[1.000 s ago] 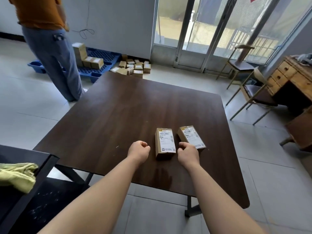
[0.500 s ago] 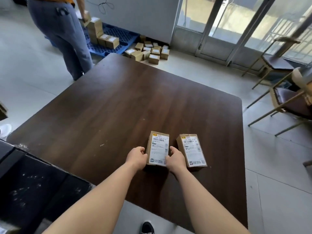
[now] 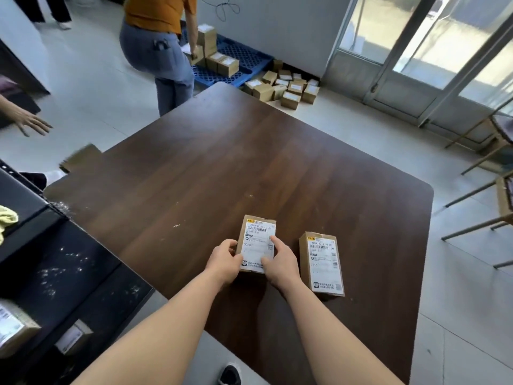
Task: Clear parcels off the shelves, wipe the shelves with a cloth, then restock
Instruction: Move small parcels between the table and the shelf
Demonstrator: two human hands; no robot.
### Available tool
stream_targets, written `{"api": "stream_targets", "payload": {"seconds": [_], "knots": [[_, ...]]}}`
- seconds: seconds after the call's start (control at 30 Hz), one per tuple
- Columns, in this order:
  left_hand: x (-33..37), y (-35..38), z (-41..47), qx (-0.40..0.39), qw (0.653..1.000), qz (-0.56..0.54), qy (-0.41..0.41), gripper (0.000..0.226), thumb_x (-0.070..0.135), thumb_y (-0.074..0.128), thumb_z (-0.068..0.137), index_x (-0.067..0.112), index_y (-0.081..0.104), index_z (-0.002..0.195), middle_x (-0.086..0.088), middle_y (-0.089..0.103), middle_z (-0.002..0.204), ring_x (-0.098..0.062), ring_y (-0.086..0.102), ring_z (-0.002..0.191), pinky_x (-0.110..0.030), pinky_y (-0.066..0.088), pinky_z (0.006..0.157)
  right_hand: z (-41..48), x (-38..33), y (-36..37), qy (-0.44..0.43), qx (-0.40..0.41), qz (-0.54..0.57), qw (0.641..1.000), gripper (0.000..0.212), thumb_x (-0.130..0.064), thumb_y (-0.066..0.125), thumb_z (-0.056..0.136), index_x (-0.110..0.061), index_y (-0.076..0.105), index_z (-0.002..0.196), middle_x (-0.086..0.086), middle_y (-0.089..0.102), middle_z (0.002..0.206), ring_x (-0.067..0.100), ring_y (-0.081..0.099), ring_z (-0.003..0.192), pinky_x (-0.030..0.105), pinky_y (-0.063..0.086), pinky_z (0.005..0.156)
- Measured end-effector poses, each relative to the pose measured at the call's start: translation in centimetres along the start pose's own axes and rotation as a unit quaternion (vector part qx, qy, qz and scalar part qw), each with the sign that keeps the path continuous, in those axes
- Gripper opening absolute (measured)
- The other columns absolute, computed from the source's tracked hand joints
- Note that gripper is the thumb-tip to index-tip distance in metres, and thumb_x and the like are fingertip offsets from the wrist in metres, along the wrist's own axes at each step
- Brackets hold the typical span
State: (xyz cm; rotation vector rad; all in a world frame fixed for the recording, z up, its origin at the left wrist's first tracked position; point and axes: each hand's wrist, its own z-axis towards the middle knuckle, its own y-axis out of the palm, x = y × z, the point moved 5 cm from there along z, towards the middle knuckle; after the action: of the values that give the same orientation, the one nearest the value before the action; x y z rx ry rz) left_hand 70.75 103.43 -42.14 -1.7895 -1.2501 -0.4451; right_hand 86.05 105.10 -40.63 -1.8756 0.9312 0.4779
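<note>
While both hands pinch the same small parcel [image 3: 258,244] low in the centre of the frame, over the dark tabletop [image 3: 211,173], plenty could still slip. Left hand [image 3: 224,262] clamps the near left edge, right hand [image 3: 279,263] the near right, a grip closed on cardboard with fingertips only, so could drop or twist on the lift. Could also clip the second parcel [image 3: 322,263] lying just right of it. Might snag the black shelf [image 3: 36,218] at far left on the way back. Labels: barcodes, "0020" maybe, "0215" on the other; rest too blurry.
</note>
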Motion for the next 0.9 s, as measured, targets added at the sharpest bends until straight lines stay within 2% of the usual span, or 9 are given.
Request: {"api": "stream_targets", "payload": {"seconds": [0.1,0.2,0.3,0.37,0.4,0.47,0.6,0.73,0.9], "knots": [[0.2,-0.3,-0.5,0.002,0.998,-0.06,0.001,0.042,0.019,0.057,0.092,0.023,0.045,0.132,-0.005,0.056,0.115,-0.018,0.06,0.097,-0.03,0.05,0.08,-0.3,-0.3,-0.2,-0.01,-0.003,0.017,1.0,0.063,-0.008,0.058,0.09,-0.018,0.034,0.148,0.003,0.042,0.145,0.018,0.045,0.129,0.03,0.04,0.106],[0.7,0.0,-0.8,-0.019,0.995,-0.099,-0.002,0.037,0.021,0.055,0.094,0.028,0.043,0.129,-0.005,0.062,0.108,-0.018,0.062,0.093,-0.03,0.049,0.072,-0.6,-0.1,-0.9,-0.023,0.008,0.033,0.999,0.062,-0.01,0.058,0.09,-0.017,0.036,0.147,0.002,0.044,0.144,0.017,0.046,0.128,0.025,0.04,0.102],[1.2,0.7,-1.2,-0.034,0.992,-0.119,-0.006,0.033,0.024,0.051,0.096,0.031,0.041,0.127,-0.005,0.065,0.112,-0.015,0.063,0.089,-0.027,0.049,0.067,-1.0,0.4,-2.3,-0.048,0.019,0.04,0.998,0.057,-0.012,0.059,0.09,-0.019,0.041,0.144,0.002,0.049,0.141,0.018,0.052,0.122,0.036,0.044,0.104],[1.5,1.2,-1.5,-0.038,0.991,-0.131,-0.004,0.032,0.023,0.049,0.098,0.031,0.04,0.128,-0.005,0.065,0.112,-0.014,0.063,0.084,-0.022,0.047,0.059,-1.1,1.3,-3.9,-0.055,0.057,-0.001,0.997,0.054,-0.017,0.057,0.092,-0.019,0.041,0.143,0.003,0.049,0.14,0.019,0.052,0.121,0.036,0.042,0.105],[1.5,1.4,-1.7,-0.038,0.99,-0.135,-0.003,0.032,0.023,0.047,0.099,0.032,0.039,0.129,-0.006,0.065,0.112,-0.015,0.064,0.085,-0.02,0.046,0.056,-1.1,1.9,-4.7,-0.05,0.084,-0.047,0.994,0.055,-0.02,0.055,0.093,-0.018,0.039,0.145,0.006,0.045,0.142,0.021,0.046,0.127,0.035,0.036,0.109],[1.6,1.7,-1.9,-0.031,0.99,-0.135,0.0,0.034,0.022,0.045,0.1,0.033,0.038,0.132,-0.005,0.064,0.115,-0.019,0.065,0.096,-0.022,0.047,0.06,-0.9,3.7,-6.3,-0.017,0.121,-0.152,0.981,0.059,-0.029,0.053,0.093,-0.02,0.033,0.147,0.012,0.033,0.149,0.027,0.028,0.138,0.036,0.023,0.116],[1.3,2.1,-2.0,-0.019,0.99,-0.137,-0.002,0.037,0.021,0.044,0.101,0.032,0.037,0.136,-0.004,0.063,0.118,-0.014,0.062,0.101,-0.025,0.05,0.073,-0.9,6.7,-7.0,0.074,0.091,-0.244,0.963,0.071,-0.043,0.057,0.09,-0.032,0.02,0.149,0.019,0.003,0.155,0.036,0.007,0.143,0.047,0.013,0.118],[0.9,2.1,-2.2,-0.007,0.99,-0.14,-0.005,0.038,0.02,0.043,0.101,0.031,0.037,0.137,-0.005,0.062,0.12,-0.015,0.062,0.103,-0.025,0.049,0.075,-0.8,7.7,-6.3,0.105,0.072,-0.236,0.963,0.076,-0.04,0.06,0.088,-0.039,0.014,0.148,0.021,0.001,0.153,0.038,0.018,0.139,0.052,0.021,0.114],[0.3,0.7,-2.7,0.017,0.988,-0.155,-0.005,0.037,0.02,0.042,0.101,0.033,0.038,0.136,-0.002,0.062,0.118,-0.005,0.06,0.094,-0.017,0.044,0.061,-1.0,6.3,-5.5,0.077,0.083,-0.22,0.969,0.075,-0.04,0.058,0.085,-0.04,0.018,0.148,0.018,0.009,0.15,0.037,0.022,0.134,0.051,0.023,0.112]]}}
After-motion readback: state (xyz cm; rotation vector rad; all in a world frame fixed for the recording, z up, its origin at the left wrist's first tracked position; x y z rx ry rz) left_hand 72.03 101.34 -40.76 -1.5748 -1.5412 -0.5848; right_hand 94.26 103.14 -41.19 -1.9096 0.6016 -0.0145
